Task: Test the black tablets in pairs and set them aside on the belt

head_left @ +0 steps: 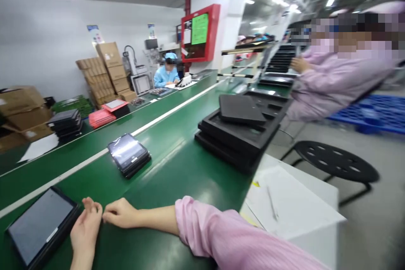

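Observation:
My left hand (86, 230) is beside the near stack of tablets (42, 225), at its right edge, palm turned up and fingers loosely apart. I see nothing in it. My right hand (122, 214) reaches in from the right in a pink sleeve, its fingertips curled together close to the left hand's fingers. Whatever those fingertips may hold is hidden. The top tablet of the near stack has a grey screen and a small white label. Farther along the green conveyor belt (177, 202) lies a second small tablet stack (129, 155) with a shiny, film-like surface.
Black foam trays (234, 135) are piled at the belt's right edge, with a dark flat piece on top. Paper and a pen (272, 202) lie on a white side table. A black stool (337, 160) stands beyond. Co-workers sit at the right and far side.

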